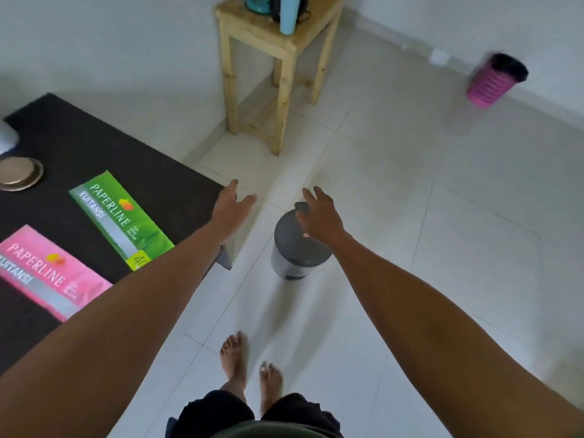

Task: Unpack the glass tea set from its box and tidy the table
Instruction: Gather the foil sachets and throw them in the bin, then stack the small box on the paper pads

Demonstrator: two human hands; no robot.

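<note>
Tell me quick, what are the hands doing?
Left hand: open, holding nothing, by the table corner.
Right hand: open, holding nothing, over the bin.

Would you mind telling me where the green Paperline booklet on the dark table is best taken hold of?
Probably by the corner of the green booklet that juts past the table edge, coming from the floor side. It lies flat, so only that overhang lets fingers slip underneath. The left hand hovers open nearby.
</note>
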